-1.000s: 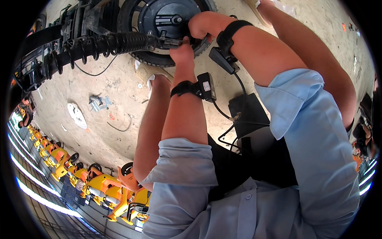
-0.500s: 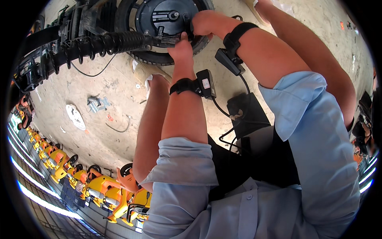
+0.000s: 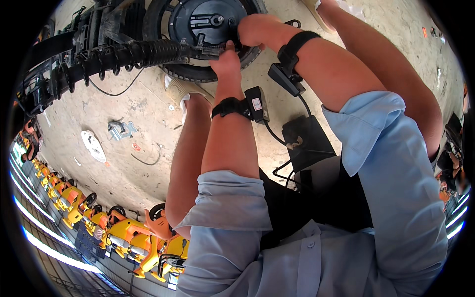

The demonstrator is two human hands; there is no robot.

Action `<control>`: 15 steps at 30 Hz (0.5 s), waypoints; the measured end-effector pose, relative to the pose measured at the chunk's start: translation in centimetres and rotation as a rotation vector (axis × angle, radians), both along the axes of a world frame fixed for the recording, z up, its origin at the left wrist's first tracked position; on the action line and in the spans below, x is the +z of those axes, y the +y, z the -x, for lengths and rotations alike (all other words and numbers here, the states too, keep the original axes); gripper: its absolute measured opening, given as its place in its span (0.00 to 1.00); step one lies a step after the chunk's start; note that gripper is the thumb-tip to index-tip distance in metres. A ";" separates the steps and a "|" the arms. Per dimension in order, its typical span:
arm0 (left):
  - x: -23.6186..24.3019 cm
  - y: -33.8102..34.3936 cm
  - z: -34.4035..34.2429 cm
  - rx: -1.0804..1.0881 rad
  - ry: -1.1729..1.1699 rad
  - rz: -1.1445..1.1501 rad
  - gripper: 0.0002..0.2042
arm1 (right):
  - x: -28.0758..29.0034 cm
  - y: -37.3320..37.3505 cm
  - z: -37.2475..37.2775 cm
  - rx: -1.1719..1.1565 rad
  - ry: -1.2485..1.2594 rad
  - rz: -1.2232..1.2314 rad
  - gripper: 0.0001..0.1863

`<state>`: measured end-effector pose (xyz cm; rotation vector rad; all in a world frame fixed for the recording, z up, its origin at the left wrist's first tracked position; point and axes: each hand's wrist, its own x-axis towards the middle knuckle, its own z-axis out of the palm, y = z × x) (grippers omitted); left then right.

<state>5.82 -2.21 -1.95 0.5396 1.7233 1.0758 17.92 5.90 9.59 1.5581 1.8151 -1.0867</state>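
Note:
A black wheel with tire (image 3: 183, 74) and dark hub (image 3: 200, 22) lies at the top, beside a black shock absorber with coil spring (image 3: 148, 54). My left hand (image 3: 225, 62) is closed round the metal fitting (image 3: 210, 49) at the shock's lower end, thumb upward by the hub. My right hand (image 3: 252, 32) is curled at the hub's right side, its fingers mostly hidden, so what it holds is unclear. A small dark loop (image 3: 295, 24) shows just beyond that hand. Black devices (image 3: 256, 104) are strapped to both my forearms, with cables hanging between them.
A black frame (image 3: 106, 24) fills the upper left. On the concrete floor lie a white oval piece (image 3: 93, 145), a metal bracket (image 3: 121, 130) and a hose (image 3: 148, 159). Rows of yellow scooters (image 3: 118, 230) stand lower left. Another person (image 3: 30, 148) is at the far left.
From a second ago, my right hand and forearm have shifted slightly right, exposing more of the hub, and my left hand has edged up. Little differs from half a second ago.

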 end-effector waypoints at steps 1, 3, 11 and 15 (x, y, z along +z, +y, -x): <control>0.3 0.1 -0.1 -0.014 0.002 0.028 0.13 | -0.1 0.2 0.0 -0.006 -0.013 0.008 0.16; 0.9 0.3 -0.3 -0.042 0.006 0.084 0.14 | -0.2 0.4 -0.1 -0.020 -0.041 0.023 0.16; 1.1 -0.1 1.0 -0.215 0.033 0.056 0.15 | -1.4 -2.2 -1.5 0.040 -0.003 -0.101 0.14; 2.0 0.7 -0.3 -0.125 -0.029 0.107 0.13 | -4.6 -2.9 -4.1 -0.088 0.067 -0.084 0.13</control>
